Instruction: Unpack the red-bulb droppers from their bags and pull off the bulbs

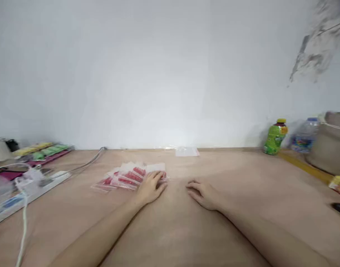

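Left hand: our left hand (pixel 151 187) lies palm down, fingers spread flat on the near end of the packets, pressing rather than gripping.
Right hand: our right hand (pixel 203 194) rests loose and flat on the bare table (pixel 170 230), holding nothing, just beside the left.
Packets: a fanned row of clear packets (pixel 127 176) with red contents runs left from our fingers; blur hides any print.
Far edge: a small clear bag (pixel 187 151) lies by the wall, barely distinct.
Right side: a green bottle (pixel 274 137) and a blurred water bottle (pixel 304 135) stand near a grey thing we see only cropped.
Left side: cables and coloured strips (pixel 43 151), too smeared to identify.
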The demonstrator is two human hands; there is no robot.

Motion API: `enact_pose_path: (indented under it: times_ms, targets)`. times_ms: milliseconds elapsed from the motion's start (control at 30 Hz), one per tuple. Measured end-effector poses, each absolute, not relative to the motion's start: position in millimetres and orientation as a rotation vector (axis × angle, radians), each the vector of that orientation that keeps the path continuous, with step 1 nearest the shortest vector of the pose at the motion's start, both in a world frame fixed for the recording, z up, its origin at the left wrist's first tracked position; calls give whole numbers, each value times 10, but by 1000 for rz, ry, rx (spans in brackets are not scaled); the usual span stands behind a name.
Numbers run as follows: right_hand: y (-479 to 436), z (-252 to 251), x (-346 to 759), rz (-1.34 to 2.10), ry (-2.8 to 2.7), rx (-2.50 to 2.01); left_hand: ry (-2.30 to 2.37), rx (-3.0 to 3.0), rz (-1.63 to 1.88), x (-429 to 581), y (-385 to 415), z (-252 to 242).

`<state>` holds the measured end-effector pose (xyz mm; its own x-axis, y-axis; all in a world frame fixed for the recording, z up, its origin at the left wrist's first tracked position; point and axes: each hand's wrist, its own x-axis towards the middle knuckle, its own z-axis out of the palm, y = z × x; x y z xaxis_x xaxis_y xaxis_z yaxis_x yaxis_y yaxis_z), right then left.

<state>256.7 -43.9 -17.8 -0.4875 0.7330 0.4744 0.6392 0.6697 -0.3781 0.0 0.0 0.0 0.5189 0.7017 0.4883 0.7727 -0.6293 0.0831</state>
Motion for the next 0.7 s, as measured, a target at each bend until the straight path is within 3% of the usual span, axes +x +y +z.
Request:
enact_pose_path:
  times_ms: [267, 567, 700]
  targets:
    - [-508, -132, 2501, 201, -2243, -1066, -1332, -2633, -811, -53, -44, 78]
    - [-404, -235, 2600, 199, -2019, -1054, -978, -2988, -828, 565, -196, -37]
    - [-434, -180, 2613, 85, -2109, -980, -1005, -2862, -941, 489, -216, -16]
